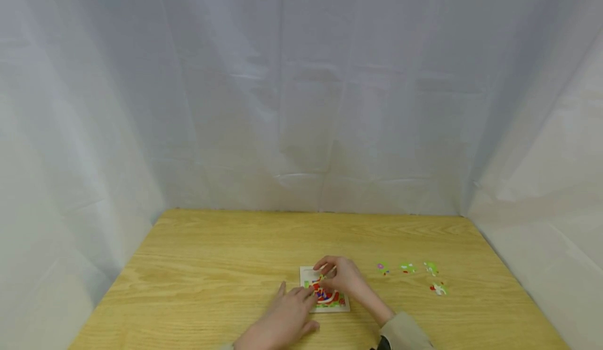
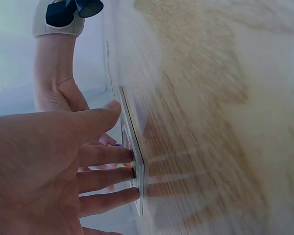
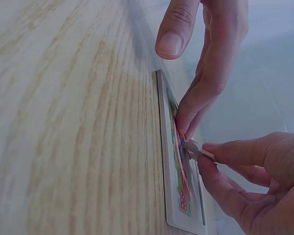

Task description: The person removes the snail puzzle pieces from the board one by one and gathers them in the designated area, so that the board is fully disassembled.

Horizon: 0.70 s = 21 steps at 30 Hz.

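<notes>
A small jigsaw board [image 1: 307, 273] with a pale frame and a red, green and blue picture lies flat on the table. My left hand [image 1: 286, 314] reaches in from the left, its straight fingertips resting on the board's near left part. Above the board, my right hand [image 1: 346, 277] pinches a thin puzzle piece [image 3: 202, 151] between thumb and finger. In the right wrist view the piece is tilted, its lower end at the picture close to the left fingertips. Its printed face cannot be made out. Both hands cover parts of the picture.
Several loose puzzle pieces lie to the right of the board, among them a green one with a purple flower [image 1: 381, 268] and a white-and-green one [image 1: 439, 288]. The wooden table [image 1: 216, 256] is bounded by pale curtains [image 1: 301, 130] at the back and sides.
</notes>
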Tool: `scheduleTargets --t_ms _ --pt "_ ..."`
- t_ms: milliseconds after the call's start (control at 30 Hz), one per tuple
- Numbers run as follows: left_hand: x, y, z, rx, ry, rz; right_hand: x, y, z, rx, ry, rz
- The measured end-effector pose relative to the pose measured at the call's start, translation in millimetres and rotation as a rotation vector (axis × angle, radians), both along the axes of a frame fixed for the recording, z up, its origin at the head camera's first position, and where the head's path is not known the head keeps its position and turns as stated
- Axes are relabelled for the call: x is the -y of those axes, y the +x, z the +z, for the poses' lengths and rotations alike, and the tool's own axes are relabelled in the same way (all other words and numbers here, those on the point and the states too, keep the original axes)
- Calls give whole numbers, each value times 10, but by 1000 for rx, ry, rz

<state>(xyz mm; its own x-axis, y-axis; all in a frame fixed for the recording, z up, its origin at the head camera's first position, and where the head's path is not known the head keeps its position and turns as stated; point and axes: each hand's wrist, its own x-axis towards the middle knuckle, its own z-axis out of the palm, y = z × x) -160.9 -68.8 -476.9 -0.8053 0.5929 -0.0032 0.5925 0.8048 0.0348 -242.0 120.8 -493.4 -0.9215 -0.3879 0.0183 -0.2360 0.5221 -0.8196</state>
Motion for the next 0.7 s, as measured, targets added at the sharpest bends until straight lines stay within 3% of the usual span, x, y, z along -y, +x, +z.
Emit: scheduleTargets --t_ms 333,700 --pt "14 -9 -7 -35 -23 -16 7 10 12 -5 -15 3" --pt "30 -22 -48 -34 -53 -29 -53 -52 -118 -41 -3 45"
